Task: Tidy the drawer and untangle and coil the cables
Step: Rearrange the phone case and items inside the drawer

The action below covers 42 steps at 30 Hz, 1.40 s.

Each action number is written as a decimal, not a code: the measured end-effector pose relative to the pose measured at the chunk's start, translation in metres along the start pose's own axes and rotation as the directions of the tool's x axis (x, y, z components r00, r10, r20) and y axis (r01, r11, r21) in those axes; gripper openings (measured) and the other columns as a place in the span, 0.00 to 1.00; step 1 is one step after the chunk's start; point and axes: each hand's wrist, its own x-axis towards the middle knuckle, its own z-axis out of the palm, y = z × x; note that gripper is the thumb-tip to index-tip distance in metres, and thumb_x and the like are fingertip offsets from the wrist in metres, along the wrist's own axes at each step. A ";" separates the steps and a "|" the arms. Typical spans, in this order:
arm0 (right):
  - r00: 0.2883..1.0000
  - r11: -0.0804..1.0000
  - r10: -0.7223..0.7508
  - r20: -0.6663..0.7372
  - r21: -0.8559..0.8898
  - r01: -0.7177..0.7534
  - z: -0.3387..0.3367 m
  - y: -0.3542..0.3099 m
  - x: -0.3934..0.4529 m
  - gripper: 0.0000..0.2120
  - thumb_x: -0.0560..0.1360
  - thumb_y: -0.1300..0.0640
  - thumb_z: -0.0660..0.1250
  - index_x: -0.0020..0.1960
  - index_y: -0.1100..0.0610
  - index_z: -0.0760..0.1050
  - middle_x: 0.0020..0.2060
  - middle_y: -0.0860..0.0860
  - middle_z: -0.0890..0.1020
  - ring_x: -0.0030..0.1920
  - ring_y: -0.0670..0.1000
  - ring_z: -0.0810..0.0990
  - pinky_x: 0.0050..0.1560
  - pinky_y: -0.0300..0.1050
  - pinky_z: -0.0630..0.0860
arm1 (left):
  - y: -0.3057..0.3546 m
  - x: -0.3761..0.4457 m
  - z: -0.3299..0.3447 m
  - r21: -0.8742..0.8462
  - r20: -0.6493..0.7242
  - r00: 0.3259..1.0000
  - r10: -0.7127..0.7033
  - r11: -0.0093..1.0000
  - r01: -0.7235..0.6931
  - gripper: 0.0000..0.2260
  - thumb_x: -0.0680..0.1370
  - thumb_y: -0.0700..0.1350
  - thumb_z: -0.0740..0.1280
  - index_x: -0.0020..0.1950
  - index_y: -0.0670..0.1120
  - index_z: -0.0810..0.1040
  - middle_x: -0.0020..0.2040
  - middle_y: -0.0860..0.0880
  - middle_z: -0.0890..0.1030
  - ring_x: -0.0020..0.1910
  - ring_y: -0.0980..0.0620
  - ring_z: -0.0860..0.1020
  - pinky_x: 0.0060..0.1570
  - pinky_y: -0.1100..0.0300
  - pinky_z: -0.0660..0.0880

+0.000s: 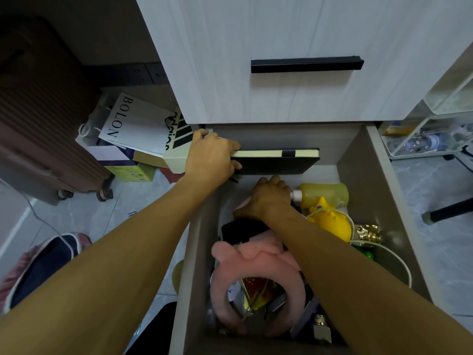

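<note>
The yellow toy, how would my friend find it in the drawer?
Look in the open drawer under the pale cabinet front. Along its right side, just nearer than the lying bottle of yellowish liquid, sits the yellow toy. It is bright, solid yellow with little points on top, unlike the see-through bottle.

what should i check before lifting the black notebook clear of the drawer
1. Left hand has a firm grip on the black notebook with cream page edges and an elastic band: ok, fingers wrap one end.
2. Notebook free of other items: ok, held above the contents.
3. Closed upper drawer front with the black bar handle overhangs the lift path: not ok, lift toward you.
4. Right hand out of the way: not ok, it is down among the contents beside the yellow-green bottle with a white cap.
5. Cables located: cannot tell, only a white cord shows.
</note>
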 end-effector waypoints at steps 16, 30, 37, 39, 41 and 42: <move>0.913 0.878 -0.407 0.015 0.281 0.387 -0.051 0.072 -0.054 0.10 0.72 0.50 0.73 0.42 0.51 0.73 0.41 0.53 0.77 0.44 0.54 0.76 0.40 0.42 0.69 | 0.007 0.012 -0.035 0.123 0.486 0.867 0.113 0.973 -0.196 0.11 0.75 0.56 0.70 0.52 0.52 0.76 0.40 0.54 0.76 0.57 0.46 0.75 0.72 0.45 0.52; 0.996 0.985 -0.093 -0.003 0.149 0.092 -0.058 0.102 -0.042 0.21 0.75 0.46 0.68 0.61 0.59 0.73 0.57 0.57 0.78 0.57 0.57 0.77 0.50 0.46 0.72 | 0.040 -0.002 0.035 0.268 0.317 0.947 -0.056 0.963 -0.033 0.48 0.71 0.58 0.71 0.78 0.42 0.44 0.73 0.35 0.60 0.73 0.36 0.59 0.75 0.41 0.52; 0.998 0.975 -0.015 0.069 0.224 -0.001 -0.051 0.099 -0.030 0.32 0.70 0.50 0.70 0.69 0.58 0.63 0.63 0.57 0.70 0.62 0.58 0.72 0.57 0.50 0.73 | 0.044 -0.007 0.056 0.216 0.413 0.910 -0.042 0.975 -0.054 0.53 0.70 0.58 0.71 0.78 0.40 0.37 0.76 0.39 0.53 0.76 0.38 0.53 0.74 0.39 0.52; 0.998 0.966 -0.016 0.067 0.257 -0.002 -0.048 0.097 -0.027 0.32 0.70 0.50 0.70 0.68 0.59 0.62 0.60 0.56 0.74 0.58 0.57 0.75 0.54 0.49 0.75 | 0.042 -0.009 0.058 0.177 0.454 0.891 -0.025 0.982 -0.062 0.56 0.69 0.58 0.71 0.77 0.41 0.32 0.78 0.38 0.47 0.78 0.37 0.46 0.75 0.38 0.47; 0.997 0.951 0.002 0.077 0.308 -0.026 -0.050 0.097 -0.025 0.31 0.71 0.50 0.70 0.67 0.59 0.61 0.57 0.56 0.75 0.55 0.56 0.76 0.49 0.47 0.74 | 0.038 -0.012 0.054 0.144 0.514 0.858 0.000 0.986 -0.086 0.57 0.69 0.58 0.72 0.76 0.42 0.29 0.78 0.38 0.40 0.78 0.37 0.40 0.75 0.39 0.45; 0.996 0.942 0.013 0.084 0.332 -0.040 -0.053 0.097 -0.024 0.30 0.71 0.50 0.70 0.67 0.59 0.61 0.57 0.55 0.75 0.53 0.55 0.75 0.47 0.46 0.73 | 0.037 -0.012 0.053 0.148 0.543 0.839 0.011 0.983 -0.109 0.58 0.69 0.58 0.72 0.76 0.43 0.28 0.78 0.38 0.36 0.77 0.36 0.38 0.76 0.39 0.44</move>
